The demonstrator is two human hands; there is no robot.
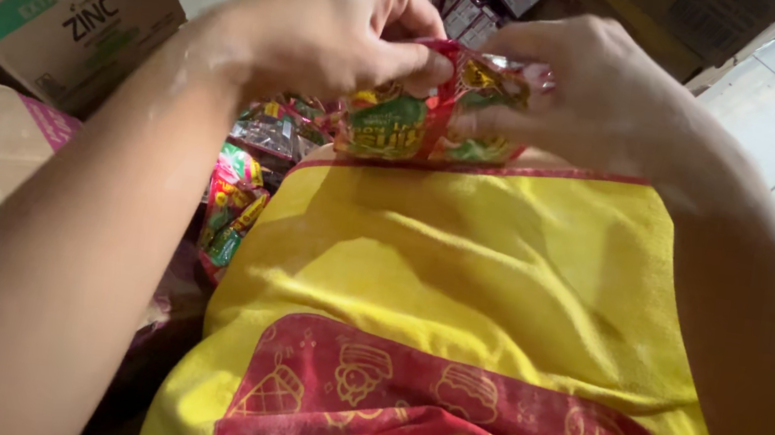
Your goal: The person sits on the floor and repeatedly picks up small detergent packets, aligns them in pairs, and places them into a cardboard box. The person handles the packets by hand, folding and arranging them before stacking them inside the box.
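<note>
because the left hand (334, 23) and right hand (568, 86) both pinch the glossy red-and-green plastic snack packets (433, 108) above the yellow cloth-covered lap (463, 258), a hard tug could probably tear them or drop one.

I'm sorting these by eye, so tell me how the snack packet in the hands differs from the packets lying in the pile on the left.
The held snack packet is raised, pinched between the left hand and the right hand; the pile of packets lies loose, untouched. The held snack packet is pulled taut and brightly lit; the pile of packets lies crumpled, overlapping, in shadow. Both show shiny red, green and yellow wrapping.
</note>
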